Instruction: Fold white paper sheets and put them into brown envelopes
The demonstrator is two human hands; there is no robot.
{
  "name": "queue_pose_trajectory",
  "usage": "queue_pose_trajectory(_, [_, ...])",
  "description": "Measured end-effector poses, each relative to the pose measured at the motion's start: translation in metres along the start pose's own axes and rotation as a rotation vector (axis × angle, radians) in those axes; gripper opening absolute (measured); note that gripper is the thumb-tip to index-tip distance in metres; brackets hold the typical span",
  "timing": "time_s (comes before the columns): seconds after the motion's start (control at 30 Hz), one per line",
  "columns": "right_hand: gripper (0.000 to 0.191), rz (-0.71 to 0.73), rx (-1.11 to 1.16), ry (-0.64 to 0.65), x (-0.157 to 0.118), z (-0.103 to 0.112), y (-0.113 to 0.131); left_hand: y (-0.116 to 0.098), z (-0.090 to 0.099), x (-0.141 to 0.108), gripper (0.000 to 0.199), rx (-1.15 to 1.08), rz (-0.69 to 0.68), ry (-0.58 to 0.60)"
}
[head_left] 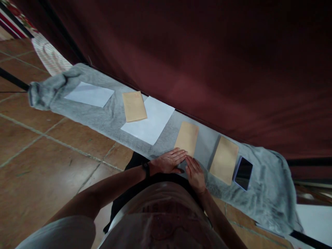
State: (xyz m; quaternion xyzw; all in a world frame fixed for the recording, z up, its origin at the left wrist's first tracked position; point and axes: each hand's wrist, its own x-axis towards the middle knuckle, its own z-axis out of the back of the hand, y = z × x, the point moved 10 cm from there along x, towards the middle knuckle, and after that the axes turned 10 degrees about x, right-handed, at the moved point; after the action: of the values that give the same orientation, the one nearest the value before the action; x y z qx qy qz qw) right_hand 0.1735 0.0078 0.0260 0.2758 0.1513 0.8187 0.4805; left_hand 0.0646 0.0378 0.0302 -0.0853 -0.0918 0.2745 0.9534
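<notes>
A brown paper envelope lies on the grey cloth in front of me. My left hand rests flat across its near edge, fingers stretched out to the right. My right hand touches the same edge, its fingers extended and pointing away from me. The fingertips of both hands meet near the envelope's bottom edge, which they partly cover. Neither hand grips anything that I can see. To the right lies a second brown envelope. Further left, another brown envelope overlaps a white sheet of paper.
A phone lies right of the right-hand envelope. Another white sheet is toward the left end. Grey cloth covers the narrow surface. A dark red curtain hangs along its far edge, and tiled floor shows at left.
</notes>
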Motion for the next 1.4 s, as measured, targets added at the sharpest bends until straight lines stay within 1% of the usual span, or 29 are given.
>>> queue_pose_trajectory(0.1, [0.054,-0.03,-0.053,0.003,-0.007,-0.007,0.005,0.001,0.001,-0.001,0.078,-0.005,0.009,0.017])
queue_pose_trajectory(0.17, [0.055,-0.059,-0.086,0.008,-0.011,-0.009,0.005,0.0,0.003,-0.003,0.078,-0.012,-0.001,0.001])
queue_pose_trajectory(0.3, [0.054,-0.094,-0.137,0.003,-0.014,-0.004,0.003,0.001,0.007,-0.01,0.078,-0.02,-0.02,-0.046])
queue_pose_trajectory(0.37, [0.053,-0.106,-0.165,0.001,-0.015,-0.001,0.002,0.004,0.007,-0.014,0.077,-0.017,-0.005,-0.061])
queue_pose_trajectory(0.57, [0.049,-0.17,-0.199,-0.022,-0.02,0.008,-0.006,0.012,0.0,-0.026,0.071,0.048,0.005,-0.079])
queue_pose_trajectory(0.67, [0.049,-0.184,-0.186,-0.038,-0.018,0.01,-0.007,0.014,0.0,-0.03,0.07,0.087,0.011,-0.113])
queue_pose_trajectory(0.77, [0.049,-0.181,-0.167,-0.041,-0.006,0.002,-0.001,0.013,0.001,-0.03,0.072,0.121,0.017,-0.131])
queue_pose_trajectory(0.9, [0.05,-0.135,-0.136,-0.009,0.014,-0.019,0.012,0.01,-0.001,-0.028,0.075,0.161,0.007,-0.117])
queue_pose_trajectory(0.97, [0.052,-0.128,-0.132,0.001,0.018,-0.026,0.013,0.011,-0.002,-0.029,0.073,0.167,0.009,-0.108])
queue_pose_trajectory(1.07, [0.054,-0.181,-0.154,-0.019,0.014,-0.022,0.002,0.014,-0.004,-0.031,0.07,0.17,0.017,-0.115])
queue_pose_trajectory(1.17, [0.052,-0.242,-0.183,-0.048,0.007,-0.009,-0.012,0.016,-0.003,-0.033,0.069,0.185,0.009,-0.14])
queue_pose_trajectory(1.23, [0.05,-0.256,-0.192,-0.053,0.006,-0.003,-0.018,0.016,-0.002,-0.032,0.067,0.19,0.003,-0.157])
queue_pose_trajectory(1.3, [0.048,-0.259,-0.189,-0.049,0.012,-0.001,-0.022,0.017,-0.002,-0.031,0.063,0.187,0.003,-0.169])
queue_pose_trajectory(1.4, [0.048,-0.254,-0.178,-0.034,0.031,-0.004,-0.027,0.017,-0.004,-0.031,0.06,0.201,-0.001,-0.174])
